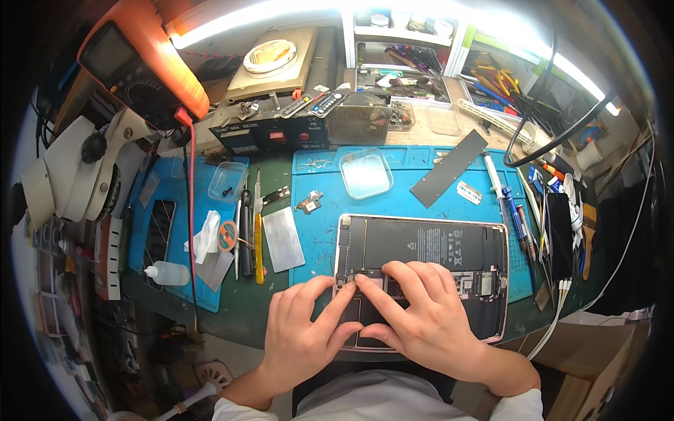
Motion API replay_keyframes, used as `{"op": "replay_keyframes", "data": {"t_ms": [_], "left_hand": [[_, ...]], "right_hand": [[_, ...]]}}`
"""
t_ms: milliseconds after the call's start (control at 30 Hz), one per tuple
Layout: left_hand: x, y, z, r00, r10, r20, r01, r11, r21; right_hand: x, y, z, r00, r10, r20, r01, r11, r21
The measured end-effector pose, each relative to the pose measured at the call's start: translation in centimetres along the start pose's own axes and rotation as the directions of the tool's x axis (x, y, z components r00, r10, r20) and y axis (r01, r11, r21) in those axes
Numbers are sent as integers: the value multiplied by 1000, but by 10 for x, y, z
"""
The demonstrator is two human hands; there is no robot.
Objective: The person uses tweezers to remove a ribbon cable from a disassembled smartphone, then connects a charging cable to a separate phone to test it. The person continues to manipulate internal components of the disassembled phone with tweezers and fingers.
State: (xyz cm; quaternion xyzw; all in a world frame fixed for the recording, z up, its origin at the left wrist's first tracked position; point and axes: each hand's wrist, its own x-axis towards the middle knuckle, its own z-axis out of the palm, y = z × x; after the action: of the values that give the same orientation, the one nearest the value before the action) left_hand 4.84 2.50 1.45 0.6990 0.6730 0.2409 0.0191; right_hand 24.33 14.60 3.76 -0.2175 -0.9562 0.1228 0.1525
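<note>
An opened tablet (439,242) lies on the blue work mat with its dark battery and circuit board exposed. My left hand (302,330) reaches over its left edge, the index fingertip on the inner parts near the left side. Beside that fingertip, the index finger of my right hand (428,323) presses the same spot. Both thumbs point inward over the lower left of the tablet, with their tips close together. The fingers of both hands are outstretched, and no tool shows in them. Whatever lies directly under the fingertips is hidden.
Left of the tablet lie a silver plate (283,240), a yellow-handled tool (259,249) and a squeeze bottle (168,274). Beyond it are a clear plastic tray (366,174) and a long grey strip (449,168). A multimeter (144,70) stands upper left; pens and tools (516,217) line the right.
</note>
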Motion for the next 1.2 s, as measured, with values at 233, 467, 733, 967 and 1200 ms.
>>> {"op": "replay_keyframes", "data": {"t_ms": [233, 467, 733, 967, 1200], "left_hand": [[-2, 1, 0, 1000, 2, 8, -2, 1000, 18], [-2, 0, 2, 1000, 13, -5, -13, 999, 30], [-4, -3, 3, 999, 26, -39, -26, 999, 24], [-3, -1, 2, 999, 30, -35, -29, 999, 40], [-2, -2, 2, 999, 35, -32, -34, 998, 48]], "right_hand": [[-1, 3, 9, 1000, -5, 5, 5, 1000, -10], [1, 3, 9, 1000, 11, 23, -12, 1000, 6], [2, 3, 10, 1000, 0, 27, 0, 1000, -16], [4, 0, 7, 1000, 19, 25, -19, 1000, 17], [4, 0, 7, 999, 26, 32, -27, 1000, 13]]}}
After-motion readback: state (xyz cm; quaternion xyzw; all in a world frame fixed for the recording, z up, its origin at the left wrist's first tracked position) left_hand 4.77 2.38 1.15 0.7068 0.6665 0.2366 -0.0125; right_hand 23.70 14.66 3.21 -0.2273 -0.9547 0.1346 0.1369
